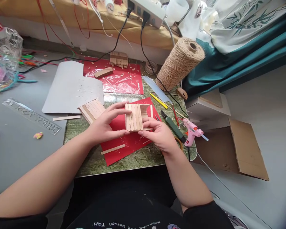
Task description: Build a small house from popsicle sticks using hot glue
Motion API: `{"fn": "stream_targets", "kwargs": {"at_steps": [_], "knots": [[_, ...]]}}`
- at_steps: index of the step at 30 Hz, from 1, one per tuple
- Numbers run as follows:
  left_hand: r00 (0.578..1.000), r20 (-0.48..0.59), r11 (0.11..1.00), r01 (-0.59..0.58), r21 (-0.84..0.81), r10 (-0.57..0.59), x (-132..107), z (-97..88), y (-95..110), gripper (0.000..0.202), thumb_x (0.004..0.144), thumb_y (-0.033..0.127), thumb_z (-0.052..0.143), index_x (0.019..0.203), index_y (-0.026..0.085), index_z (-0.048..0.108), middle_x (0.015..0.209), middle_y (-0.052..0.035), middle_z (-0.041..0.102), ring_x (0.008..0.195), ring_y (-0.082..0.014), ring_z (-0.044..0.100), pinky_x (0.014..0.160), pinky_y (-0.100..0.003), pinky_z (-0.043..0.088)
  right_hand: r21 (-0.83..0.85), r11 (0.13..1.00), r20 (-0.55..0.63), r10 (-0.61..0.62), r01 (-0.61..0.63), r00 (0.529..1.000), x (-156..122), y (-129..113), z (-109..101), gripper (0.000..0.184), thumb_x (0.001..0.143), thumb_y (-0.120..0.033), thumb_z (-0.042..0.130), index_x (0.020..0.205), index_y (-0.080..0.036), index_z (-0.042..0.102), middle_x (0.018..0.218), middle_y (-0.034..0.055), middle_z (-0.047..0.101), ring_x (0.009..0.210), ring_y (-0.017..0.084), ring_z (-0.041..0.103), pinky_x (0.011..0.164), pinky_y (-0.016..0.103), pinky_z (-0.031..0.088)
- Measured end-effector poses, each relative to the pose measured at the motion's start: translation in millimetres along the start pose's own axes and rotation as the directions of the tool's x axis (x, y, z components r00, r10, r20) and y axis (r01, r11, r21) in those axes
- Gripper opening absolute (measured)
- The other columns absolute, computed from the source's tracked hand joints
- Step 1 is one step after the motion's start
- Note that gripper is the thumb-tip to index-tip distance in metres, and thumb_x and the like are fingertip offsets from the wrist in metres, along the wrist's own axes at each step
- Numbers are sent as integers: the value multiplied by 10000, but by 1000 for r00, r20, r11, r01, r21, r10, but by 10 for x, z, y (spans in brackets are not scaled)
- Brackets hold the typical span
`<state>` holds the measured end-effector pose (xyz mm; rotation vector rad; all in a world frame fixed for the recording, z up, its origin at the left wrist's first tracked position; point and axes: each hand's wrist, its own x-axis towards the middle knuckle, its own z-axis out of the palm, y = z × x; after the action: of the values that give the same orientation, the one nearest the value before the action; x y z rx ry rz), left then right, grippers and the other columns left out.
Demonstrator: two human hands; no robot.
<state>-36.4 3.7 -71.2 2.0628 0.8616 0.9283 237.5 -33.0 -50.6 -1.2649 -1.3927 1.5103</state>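
Both hands hold a small box-like frame of popsicle sticks (pixel 134 118) above red paper. My left hand (pixel 107 122) grips its left side, with the thumb at the lower edge and fingers along the top. At the lower right corner, my right hand (pixel 158 132) pinches the structure between thumb and fingers. Several sticks cover the left part of the near face, while the right part is uncovered. Left of it, partly behind my left hand, lies a panel of joined popsicle sticks (pixel 91 111). A loose popsicle stick (pixel 113 149) rests on the red paper (pixel 119 158).
On the right are a green utility knife (pixel 173 127), a pink glue gun (pixel 192 131), a yellow pen (pixel 158 100) and a large twine spool (pixel 180 63). Stacked sticks (pixel 119 59) stand at the back. A clear ruler (pixel 32 116) lies left; a cardboard box (pixel 246 151) stands right.
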Motion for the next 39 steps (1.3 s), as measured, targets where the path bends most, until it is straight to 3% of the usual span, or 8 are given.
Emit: {"fn": "stream_targets", "kwargs": {"at_steps": [5,9,13,18,25,31,35,39], "knots": [[1000,11,1000,-10,-15,10,-3,17,-7,553,914,432,841,1432,361,663,1715,-98,430,1617,-372,420,1326,-621,398,8,1000,-22,-29,29,999,-10,-6,28,269,782,-457,961,906,-243,853,1272,92,740,1202,284,711,1090,472,565],[1000,10,1000,-13,-16,13,1,25,0,458,917,415,827,1359,356,719,1712,-90,422,1621,-381,406,1298,-611,444,-27,992,-51,-125,124,991,-31,15,28,258,801,-436,953,962,-262,852,1208,78,764,1168,271,724,1086,470,570],[1000,5,999,-28,-15,28,-2,44,19,430,923,382,814,1342,369,720,1735,-65,387,1625,-369,402,1305,-610,436,-103,970,-96,-230,220,969,-62,57,18,138,855,-377,917,933,-281,855,1149,66,778,1127,255,727,1080,469,567],[998,-27,996,-58,63,60,7,103,77,398,928,380,797,1313,373,693,1799,-11,295,1650,-373,363,1299,-643,425,-120,963,-101,-254,242,962,-79,75,16,104,876,-381,890,917,-291,860,1134,63,791,1145,261,718,1035,468,594],[992,-16,981,-124,152,128,62,178,92,332,936,325,779,1254,360,690,1683,-21,500,1584,-350,466,1340,-673,348,-124,959,-120,-271,256,955,-71,103,-27,53,883,-336,865,910,-292,855,1117,45,794,1189,260,697,1030,445,585],[987,-64,976,-132,174,145,59,220,32,263,926,337,800,1177,388,740,1577,-3,595,1524,-335,523,1321,-677,382,-163,935,-98,-333,315,938,-91,113,-44,39,904,-323,842,927,-292,846,1100,39,792,1152,252,704,1071,453,572],[984,-68,971,-148,186,163,61,207,12,285,921,331,812,1188,405,743,1548,-2,622,1524,-339,521,1304,-691,395,-233,904,-185,-403,359,896,-141,105,-12,218,923,-329,834,1141,-325,828,1189,41,782,1145,243,710,1046,446,588],[976,-63,960,-193,201,209,71,198,-11,328,914,313,827,1212,414,735,1545,-2,632,1535,-340,507,1282,-679,424,-413,774,-101,-562,479,821,-164,160,-12,155,1026,-311,720,1103,-358,846,1142,41,792,1069,245,700,994,475,595]]}}
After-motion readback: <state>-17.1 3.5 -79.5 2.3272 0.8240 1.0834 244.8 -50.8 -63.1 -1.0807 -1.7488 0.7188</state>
